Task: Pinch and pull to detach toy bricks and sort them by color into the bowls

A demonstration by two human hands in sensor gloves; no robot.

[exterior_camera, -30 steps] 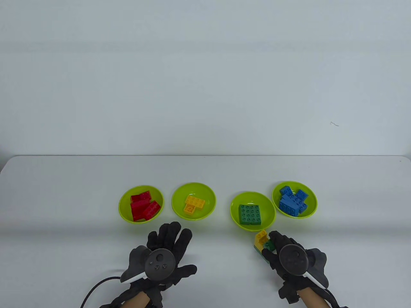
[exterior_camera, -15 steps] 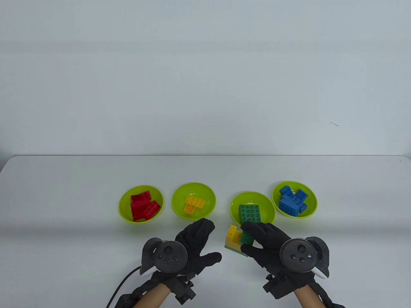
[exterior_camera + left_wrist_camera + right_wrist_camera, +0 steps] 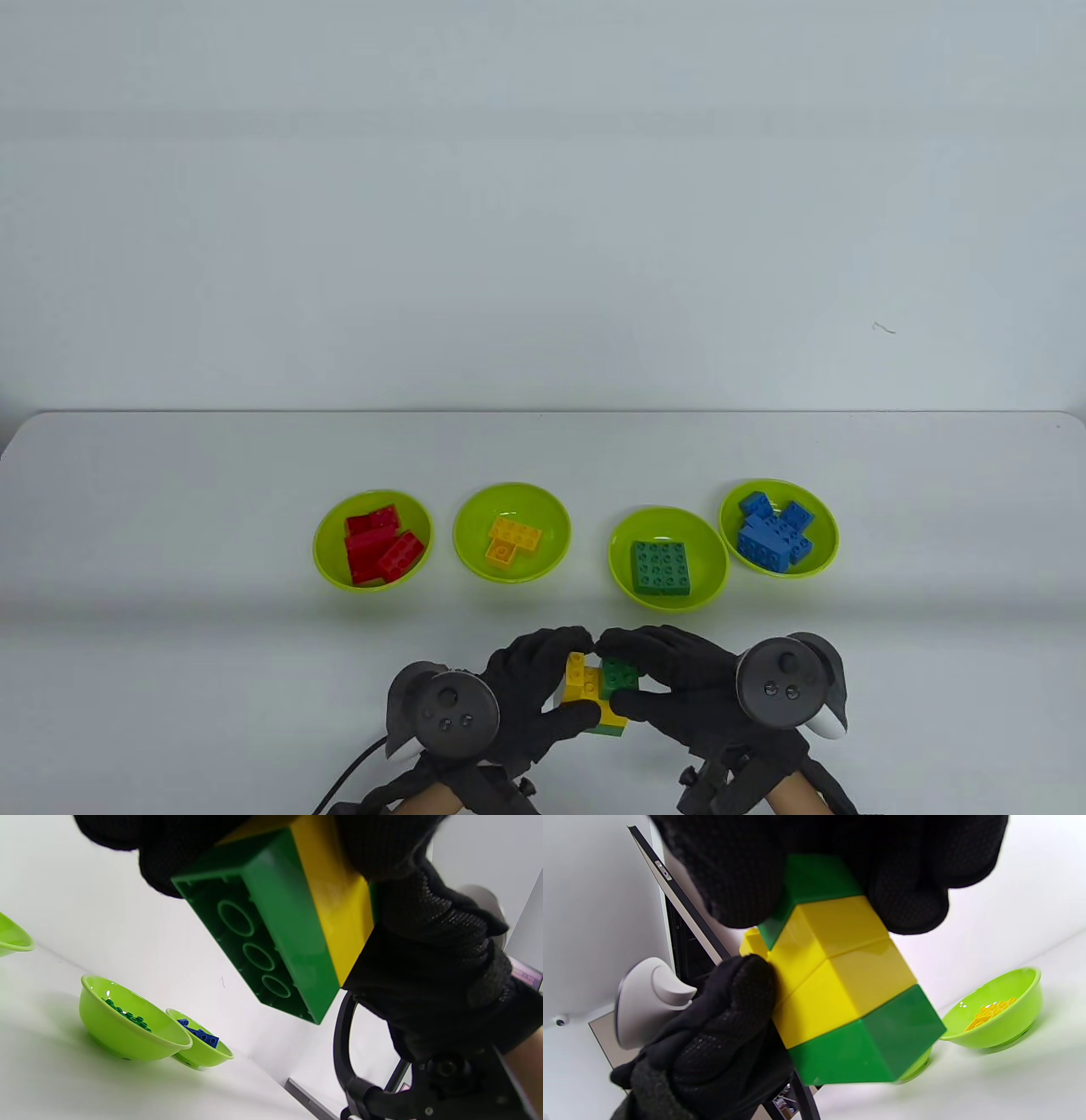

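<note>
A small stack of joined yellow and green bricks hangs above the table's front, held between both hands. My left hand grips its yellow left side. My right hand pinches the small green top brick. From the left wrist view the stack's green base brick shows its hollow underside. In the right wrist view the stack reads green, yellow, yellow, green. Four lime bowls stand behind: red bricks, yellow bricks, a green block, blue bricks.
The four bowls sit in a row across the middle of the white table. A black cable trails from my left wrist at the bottom edge. Bare tabletop lies to the left and right of the bowls.
My right hand carried the brick stack left and toward the front edge. My left hand moved right and closed on it, so both hands now hold the stack.
</note>
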